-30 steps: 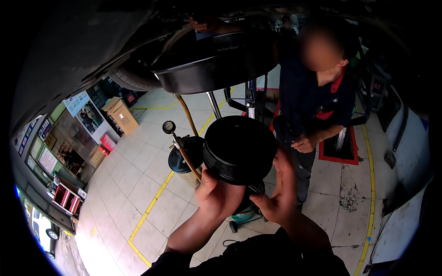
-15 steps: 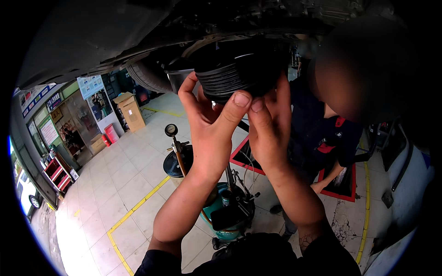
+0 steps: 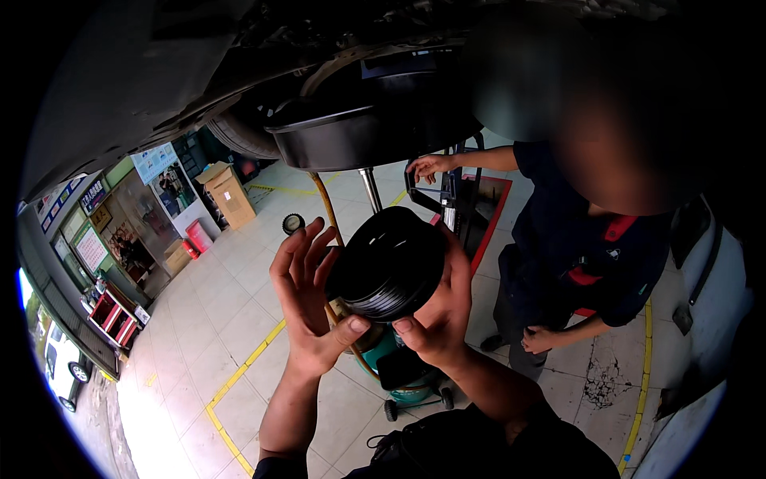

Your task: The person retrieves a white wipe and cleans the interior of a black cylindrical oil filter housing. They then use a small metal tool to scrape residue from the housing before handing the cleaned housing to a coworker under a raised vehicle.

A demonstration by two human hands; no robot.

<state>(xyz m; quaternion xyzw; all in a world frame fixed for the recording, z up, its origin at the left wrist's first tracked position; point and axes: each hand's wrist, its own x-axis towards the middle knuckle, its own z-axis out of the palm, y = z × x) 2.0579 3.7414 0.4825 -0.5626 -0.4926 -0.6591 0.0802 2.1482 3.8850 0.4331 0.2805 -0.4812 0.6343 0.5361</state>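
Note:
A round black pulley (image 3: 387, 267) with a grooved rim is held up in front of my chest, tilted so its flat face points upward. My right hand (image 3: 447, 307) grips its right side, with the thumb on the lower edge and the fingers partly hidden behind it. My left hand (image 3: 307, 299) cups the left side loosely. Its thumb rests by the lower rim, and its fingers stand apart along the edge. Above the pulley, a wide black pan (image 3: 343, 144) sits on a metal post (image 3: 369, 190) beneath the raised vehicle.
To the right stands a person in a dark uniform (image 3: 586, 255), one hand reaching toward a dark metal frame (image 3: 431, 191). A green wheeled drain unit (image 3: 391, 359) is below my hands. A cardboard box (image 3: 229, 195) and a red tool cart (image 3: 116, 319) stand left.
The pulley and both my hands have come down, away from the vehicle's underside. My left fingers have loosened. The person at the right now reaches a hand out toward the dark frame.

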